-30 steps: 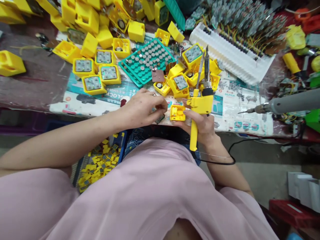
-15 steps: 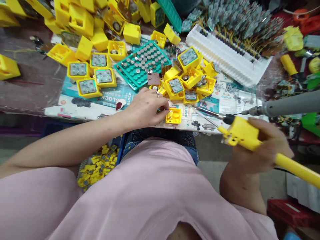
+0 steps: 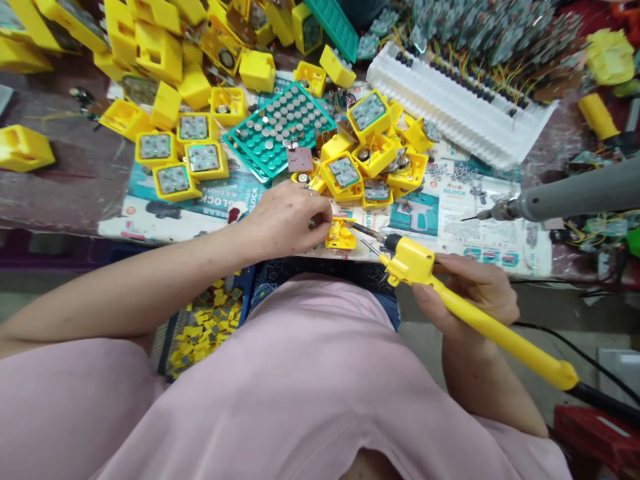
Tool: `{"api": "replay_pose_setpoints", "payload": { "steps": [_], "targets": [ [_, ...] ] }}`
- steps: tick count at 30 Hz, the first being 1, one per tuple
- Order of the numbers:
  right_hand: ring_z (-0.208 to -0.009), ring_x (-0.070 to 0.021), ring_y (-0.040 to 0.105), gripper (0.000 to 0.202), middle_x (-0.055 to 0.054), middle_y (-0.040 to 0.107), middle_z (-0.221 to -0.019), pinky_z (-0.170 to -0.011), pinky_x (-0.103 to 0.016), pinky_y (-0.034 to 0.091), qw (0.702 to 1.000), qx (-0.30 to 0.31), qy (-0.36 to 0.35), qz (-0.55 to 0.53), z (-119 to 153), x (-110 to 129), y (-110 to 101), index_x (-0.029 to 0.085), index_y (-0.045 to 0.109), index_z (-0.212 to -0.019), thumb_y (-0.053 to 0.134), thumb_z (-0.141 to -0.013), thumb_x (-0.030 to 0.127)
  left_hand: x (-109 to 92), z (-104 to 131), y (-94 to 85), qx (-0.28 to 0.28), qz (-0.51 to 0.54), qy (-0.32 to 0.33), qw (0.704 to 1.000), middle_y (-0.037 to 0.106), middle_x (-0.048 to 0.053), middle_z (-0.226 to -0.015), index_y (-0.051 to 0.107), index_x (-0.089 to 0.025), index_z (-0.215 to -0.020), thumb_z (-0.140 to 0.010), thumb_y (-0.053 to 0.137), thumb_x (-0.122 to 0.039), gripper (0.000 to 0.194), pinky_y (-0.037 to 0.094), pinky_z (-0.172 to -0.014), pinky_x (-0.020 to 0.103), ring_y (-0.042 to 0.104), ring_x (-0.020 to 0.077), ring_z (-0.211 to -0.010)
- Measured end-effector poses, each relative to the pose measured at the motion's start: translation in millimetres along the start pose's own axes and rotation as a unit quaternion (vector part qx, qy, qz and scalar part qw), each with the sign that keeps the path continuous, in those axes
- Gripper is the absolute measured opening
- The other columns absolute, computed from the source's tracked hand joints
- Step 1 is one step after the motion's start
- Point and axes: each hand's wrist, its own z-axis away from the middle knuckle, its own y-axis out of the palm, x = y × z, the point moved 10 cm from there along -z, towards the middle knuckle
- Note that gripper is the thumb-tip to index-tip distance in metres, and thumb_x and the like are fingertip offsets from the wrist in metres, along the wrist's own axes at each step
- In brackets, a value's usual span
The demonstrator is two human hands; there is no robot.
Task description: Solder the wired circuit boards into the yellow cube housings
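My right hand [image 3: 470, 293] is closed around the handle of a yellow soldering iron [image 3: 413, 257] with a trigger-like body and a thin metal feed tube below its tip. The iron's tip reaches into a small open yellow plastic case [image 3: 341, 235] at the table's front edge. My left hand [image 3: 295, 217] rests at the case's left side, its thumb and fingers pinched together at the case's edge. What lies between those fingertips is hidden. Just beyond the left hand are a brown circuit board [image 3: 300, 159] and a group of yellow cases with grey panels [image 3: 345, 171].
A teal tray of small round metal parts [image 3: 280, 127] lies beyond my left hand. A white foam rack [image 3: 450, 113] holds wired boards. A grey powered screwdriver [image 3: 555, 197] hangs at right. Yellow housings [image 3: 160, 53] are heaped at back left; a bin of small yellow pieces [image 3: 210, 330] stands below.
My right hand has brought the soldering iron leftward, and its tip is now in the small yellow case. My left hand stays at the case with its fingers pinched.
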Motion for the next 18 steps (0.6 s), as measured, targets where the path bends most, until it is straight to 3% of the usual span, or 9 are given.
{"api": "replay_pose_setpoints", "payload": {
  "steps": [4,8,13,18],
  "targets": [
    [-0.072,-0.0198,0.075,0.049,-0.001,0.076,-0.088,-0.061,-0.031,0.065,0.999,0.038,-0.034,0.001,1.6,4.5,9.1,0.026,0.068,-0.116,0.086,-0.070,0.022,-3.5,-2.0,-2.1,0.000,-0.040,0.001,0.999,0.073,0.006,-0.076,0.074,-0.018,-0.085,-0.085,0.051,-0.030,0.026,0.046,-0.071,0.031,0.067,0.0210,-0.076],
    [-0.066,-0.0186,0.074,0.044,0.001,0.075,-0.079,-0.056,-0.028,0.063,0.996,0.054,-0.075,-0.003,-3.7,16.4,14.3,0.024,0.068,-0.105,0.086,-0.067,0.015,-5.9,-2.6,-2.7,0.002,-0.068,0.007,0.998,0.071,0.006,-0.072,0.074,-0.017,-0.084,-0.085,0.050,-0.030,0.027,0.045,-0.067,0.031,0.065,0.0202,-0.073],
    [-0.062,-0.0172,0.072,0.030,0.001,0.075,-0.075,-0.050,-0.025,0.060,0.991,0.074,-0.102,0.037,-14.1,27.7,22.1,0.024,0.064,-0.089,0.084,-0.069,0.013,-7.8,-2.3,-2.8,-0.013,-0.074,0.024,0.997,0.070,0.006,-0.072,0.074,-0.017,-0.084,-0.085,0.049,-0.028,0.028,0.046,-0.069,0.031,0.064,0.0197,-0.073],
    [-0.055,-0.0132,0.069,0.029,0.002,0.071,-0.068,-0.051,-0.020,0.058,0.977,0.094,-0.184,0.061,-18.7,44.2,28.7,0.021,0.060,-0.085,0.084,-0.070,0.013,-10.6,-1.8,-3.1,-0.028,-0.065,0.045,0.996,0.067,0.005,-0.070,0.075,-0.018,-0.083,-0.086,0.048,-0.025,0.028,0.048,-0.075,0.032,0.063,0.0195,-0.076]
  ]
}}
